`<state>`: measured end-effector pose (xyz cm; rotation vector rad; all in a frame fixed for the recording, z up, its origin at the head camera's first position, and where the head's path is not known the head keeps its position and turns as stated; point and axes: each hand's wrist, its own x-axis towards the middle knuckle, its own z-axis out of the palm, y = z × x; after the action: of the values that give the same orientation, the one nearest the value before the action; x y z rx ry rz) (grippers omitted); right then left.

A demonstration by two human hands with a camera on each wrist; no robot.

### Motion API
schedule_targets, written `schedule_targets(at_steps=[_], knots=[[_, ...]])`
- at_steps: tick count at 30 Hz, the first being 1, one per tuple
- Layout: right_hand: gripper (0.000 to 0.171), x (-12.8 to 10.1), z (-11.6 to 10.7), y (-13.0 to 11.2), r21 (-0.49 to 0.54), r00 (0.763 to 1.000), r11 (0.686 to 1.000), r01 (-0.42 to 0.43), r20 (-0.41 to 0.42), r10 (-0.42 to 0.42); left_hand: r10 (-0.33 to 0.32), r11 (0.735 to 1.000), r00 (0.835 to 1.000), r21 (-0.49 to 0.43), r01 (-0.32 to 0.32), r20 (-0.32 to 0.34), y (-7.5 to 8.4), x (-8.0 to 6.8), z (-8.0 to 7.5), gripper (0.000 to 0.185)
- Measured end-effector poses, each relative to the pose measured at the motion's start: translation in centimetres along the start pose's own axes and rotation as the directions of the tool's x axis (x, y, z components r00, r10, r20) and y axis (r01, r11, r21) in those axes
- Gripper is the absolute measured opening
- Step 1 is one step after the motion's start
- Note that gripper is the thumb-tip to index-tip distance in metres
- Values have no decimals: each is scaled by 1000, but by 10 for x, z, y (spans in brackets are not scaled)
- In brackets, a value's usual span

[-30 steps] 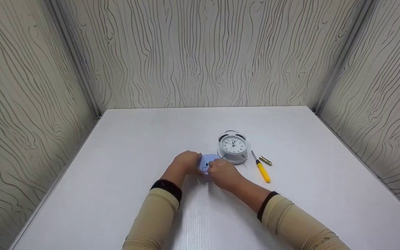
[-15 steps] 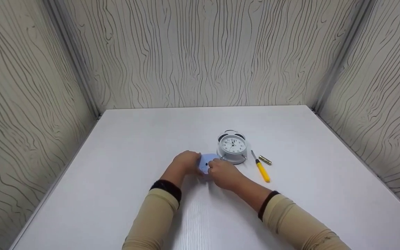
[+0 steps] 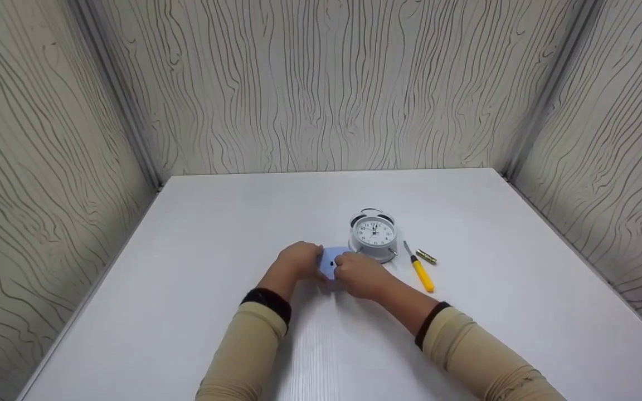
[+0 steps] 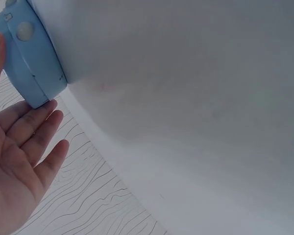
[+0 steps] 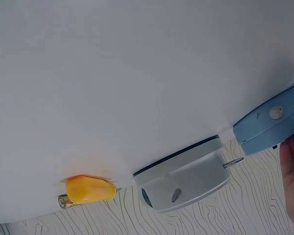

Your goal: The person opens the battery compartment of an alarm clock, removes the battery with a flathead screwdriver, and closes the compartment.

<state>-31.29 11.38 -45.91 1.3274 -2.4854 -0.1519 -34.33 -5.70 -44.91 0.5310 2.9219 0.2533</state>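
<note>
A small light-blue plastic case [image 3: 329, 257] lies on the white table between the two hands, a tiny black knob on its upper face. Its side carries a round pale button or foot [image 5: 276, 112]. My left hand [image 3: 300, 260] grips the case from the left; in the left wrist view the thumb lies over it, the forefinger meets its lower edge and the other fingers spread loosely. My right hand [image 3: 360, 275] has its fingers curled onto the right part of the upper face, and their tips are hidden. Beside the case stands a white twin-bell alarm clock [image 3: 375, 236].
Right of the clock lie a screwdriver [image 3: 422, 275] with a yellow handle and a gold battery [image 3: 426, 257]. Wood-grain panels [image 3: 321, 89] rise behind and at both sides of the table [image 3: 232, 223].
The right hand's fingers have shifted very slightly on the case; an outlined patch seen beside them earlier no longer shows. The left hand, clock, screwdriver and battery stay put.
</note>
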Motion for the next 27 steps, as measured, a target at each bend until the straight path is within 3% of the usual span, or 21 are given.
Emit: schedule_targets(at_steps=[8, 12, 18, 23, 27], knots=[[9, 1, -5, 3, 83, 998, 996, -34, 47, 30, 17, 999, 1000, 41, -18, 12, -1, 1, -1, 67], [9, -1, -6, 6, 150, 994, 984, -100, 57, 93, -18, 1000, 999, 20, 17, 32, 1, 1, -1, 67], [15, -3, -6, 17, 154, 959, 948, -280, 5, 282, -90, 996, 993, 19, 89, 75, 13, 4, -2, 100], [16, -3, -9, 23, 139, 908, 901, -412, -25, 419, -22, 999, 999, 42, 21, 41, 29, 6, 1, 112], [16, -5, -11, 25, 168, 894, 883, -439, -20, 448, 50, 993, 999, 111, -50, 1, 36, 9, 8, 108]])
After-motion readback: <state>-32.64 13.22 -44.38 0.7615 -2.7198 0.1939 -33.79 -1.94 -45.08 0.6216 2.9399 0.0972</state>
